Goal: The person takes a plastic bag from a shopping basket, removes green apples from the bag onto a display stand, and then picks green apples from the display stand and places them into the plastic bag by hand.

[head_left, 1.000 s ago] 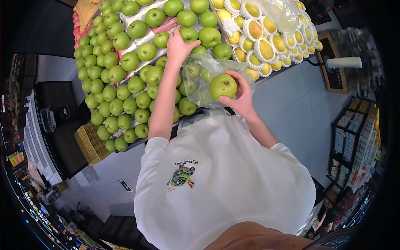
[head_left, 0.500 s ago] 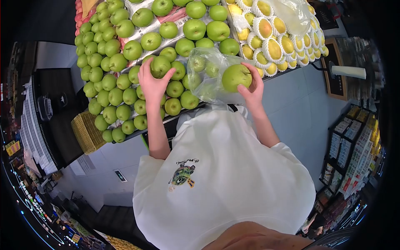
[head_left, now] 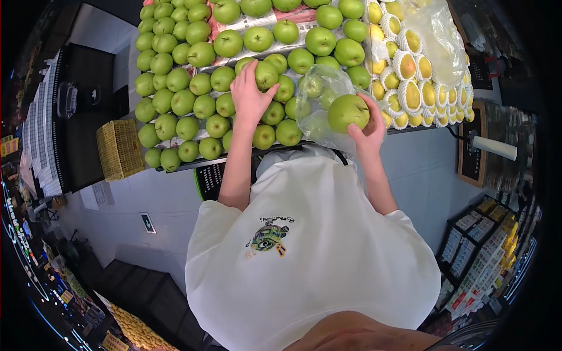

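Observation:
My left hand (head_left: pixel 250 98) reaches into the rows of green apples on the display, its thumb and fingers curved around one green apple (head_left: pixel 267 75) among its neighbours. In my right hand (head_left: pixel 370 130) is another green apple (head_left: pixel 346 113), large and gripped from its right side, above the display's front edge. A clear plastic bag (head_left: pixel 310 120) hangs beside and behind this apple, close to the right hand; more green apples show through its film.
Yellow fruit in white foam nets (head_left: pixel 408 66) fills the right section, with a clear plastic sheet (head_left: pixel 442 44) over part of it. A yellow woven basket (head_left: pixel 119 151) stands left of the display. A roll on a holder (head_left: pixel 494 148) juts out at the right.
The view has swung, so the display and both hands appear farther right. Both hands keep their grip, and the right-hand apple sits a little nearer to the left hand.

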